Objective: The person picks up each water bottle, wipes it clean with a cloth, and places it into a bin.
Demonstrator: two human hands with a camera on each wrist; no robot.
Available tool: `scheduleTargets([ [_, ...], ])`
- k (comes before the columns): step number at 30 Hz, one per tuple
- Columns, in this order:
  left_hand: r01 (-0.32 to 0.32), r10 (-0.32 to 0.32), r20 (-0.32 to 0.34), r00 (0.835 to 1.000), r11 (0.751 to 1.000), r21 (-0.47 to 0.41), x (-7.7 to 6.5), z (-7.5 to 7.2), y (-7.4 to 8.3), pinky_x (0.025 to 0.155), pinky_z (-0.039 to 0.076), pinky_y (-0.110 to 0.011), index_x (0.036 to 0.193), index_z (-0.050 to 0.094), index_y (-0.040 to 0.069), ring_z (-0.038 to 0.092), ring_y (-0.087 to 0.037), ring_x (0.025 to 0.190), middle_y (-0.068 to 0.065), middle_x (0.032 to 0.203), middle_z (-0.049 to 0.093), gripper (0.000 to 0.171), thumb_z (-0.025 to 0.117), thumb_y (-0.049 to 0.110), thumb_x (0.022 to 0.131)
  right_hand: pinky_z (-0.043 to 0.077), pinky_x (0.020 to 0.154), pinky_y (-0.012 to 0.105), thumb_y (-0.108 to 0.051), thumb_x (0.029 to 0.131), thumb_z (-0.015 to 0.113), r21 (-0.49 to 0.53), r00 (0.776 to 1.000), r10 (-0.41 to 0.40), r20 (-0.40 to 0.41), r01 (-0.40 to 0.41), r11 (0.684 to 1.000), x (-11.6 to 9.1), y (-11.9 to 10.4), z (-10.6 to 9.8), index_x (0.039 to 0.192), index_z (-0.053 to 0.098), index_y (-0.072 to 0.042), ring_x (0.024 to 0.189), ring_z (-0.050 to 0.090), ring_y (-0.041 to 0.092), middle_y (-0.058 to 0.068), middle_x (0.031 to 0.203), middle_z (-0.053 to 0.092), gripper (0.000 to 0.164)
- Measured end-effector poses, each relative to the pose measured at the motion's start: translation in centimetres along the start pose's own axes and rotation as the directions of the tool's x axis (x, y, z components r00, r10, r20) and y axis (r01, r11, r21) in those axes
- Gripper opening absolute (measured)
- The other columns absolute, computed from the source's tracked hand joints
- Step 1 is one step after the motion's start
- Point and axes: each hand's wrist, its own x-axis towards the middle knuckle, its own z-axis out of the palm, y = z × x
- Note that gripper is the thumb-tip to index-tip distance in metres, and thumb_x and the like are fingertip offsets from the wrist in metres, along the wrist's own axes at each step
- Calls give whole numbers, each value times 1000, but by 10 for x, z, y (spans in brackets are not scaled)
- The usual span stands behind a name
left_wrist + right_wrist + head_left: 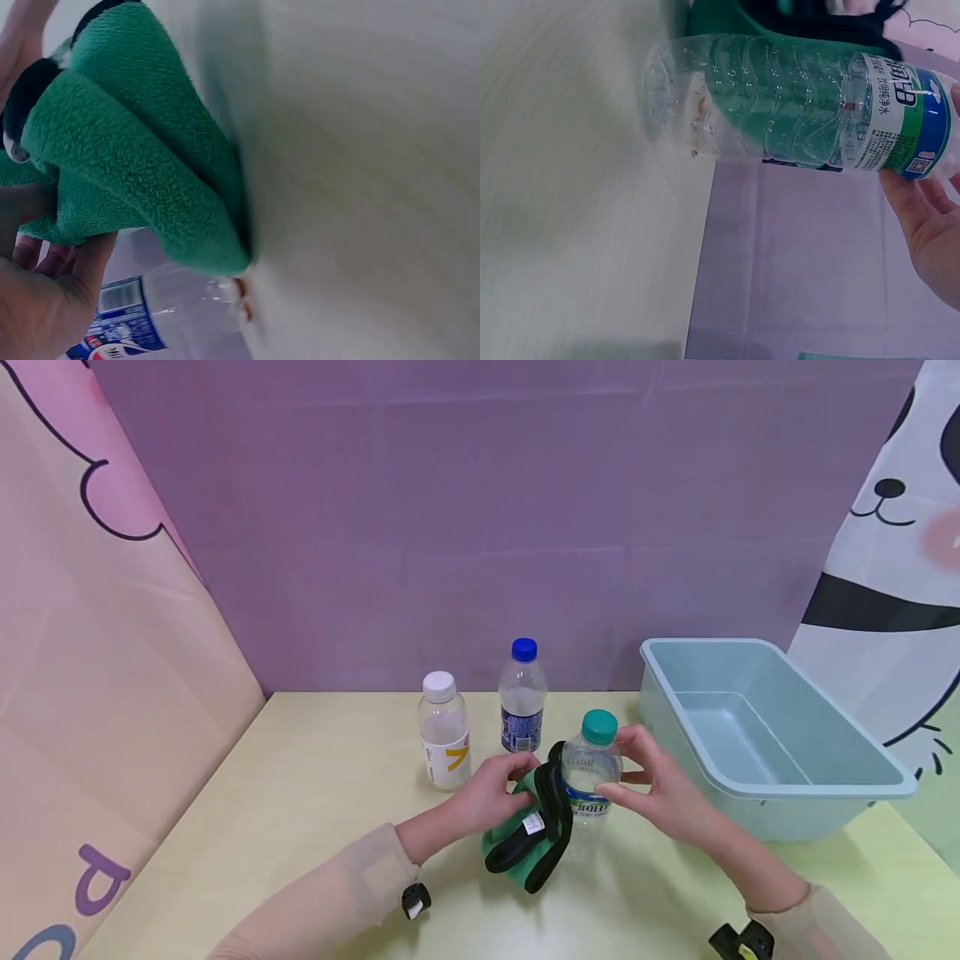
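My left hand (487, 793) pinches a folded green terry cloth (142, 157) with black edging and a small white tag. In my right hand (663, 789) is a clear plastic water bottle (795, 105) with a teal cap, gripped around its label. The bottle is upright just right of the cloth, which overlaps its side in the head view. Its base is close to the tabletop in the right wrist view. Behind my left hand stands a clear bottle with a white cap (444, 727). A blue-capped bottle (522, 693) stands farther back, its lower end partly hidden.
A light blue plastic basin (678, 731) sits on the right side of the table, close behind my right hand. The pale wooden table (315, 793) meets a purple backdrop (450, 527) at the rear. Printed cloth panels hang at both sides.
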Motion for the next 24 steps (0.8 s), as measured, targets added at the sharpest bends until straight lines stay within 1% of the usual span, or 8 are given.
scheduleTargets([
  [3, -16, 16, 15, 1000, 1000, 16, -1, 3, -5, 81, 47, -29, 89, 59, 6, 55, -13, 81, -1, 84, 61, 19, 64, -11, 82, 54, 79, 35, 6, 82, 72, 1, 1000, 3, 5, -3, 1000, 1, -1, -1, 122, 44, 1, 111, 55, 2, 15, 118, 59, 49],
  [7, -34, 33, 18, 999, 999, 20, -2, 5, -9, 78, 46, -28, 86, 58, 6, 54, -11, 80, -5, 83, 62, 19, 64, -10, 81, 54, 79, 37, 6, 82, 72, 0, 1000, 7, 7, -7, 1000, 1, 0, -1, 122, 44, 1, 110, 56, 3, 16, 118, 59, 49],
  [10, -45, 45, 10, 999, 999, 11, -2, 6, -10, 81, 48, -30, 87, 59, 6, 56, -13, 81, -3, 84, 62, 19, 64, -11, 81, 55, 78, 38, 7, 81, 72, -1, 1000, 6, 8, -6, 1000, 0, 0, 0, 121, 44, 2, 109, 56, 2, 16, 117, 59, 49],
  [12, -35, 35, 2, 999, 999, 0, -3, 5, -9, 85, 48, -31, 89, 60, 7, 58, -14, 83, 1, 85, 62, 19, 64, -10, 82, 55, 78, 37, 7, 81, 72, -2, 1000, 3, 8, -3, 1000, 0, 0, 0, 122, 44, 1, 108, 56, 2, 15, 117, 60, 49],
  [16, -1, 0, -34, 999, 999, -36, -4, 1, 0, 84, 50, -34, 95, 61, 7, 60, -17, 88, 1, 90, 66, 17, 63, -7, 86, 55, 79, 35, 7, 81, 72, -5, 1000, -5, 2, 5, 1000, -1, 1, 1, 122, 45, 0, 109, 56, 1, 14, 117, 60, 50],
  [19, 3, -8, -71, 997, 997, -77, -3, -4, 9, 77, 52, -32, 98, 62, 6, 61, -18, 90, -3, 94, 68, 14, 63, -5, 88, 55, 78, 36, 7, 81, 72, -5, 1000, -6, -3, 6, 1000, -1, 1, 1, 121, 45, 0, 108, 56, 1, 13, 116, 60, 49],
  [24, -3, -14, -121, 993, 990, -143, 3, -14, 25, 75, 54, -28, 101, 63, 5, 59, -21, 92, -7, 98, 67, 13, 63, -2, 90, 54, 78, 36, 8, 81, 72, 7, 1000, 1, -5, -1, 1000, 0, 0, 0, 118, 44, 1, 108, 56, 2, 15, 114, 60, 47],
])
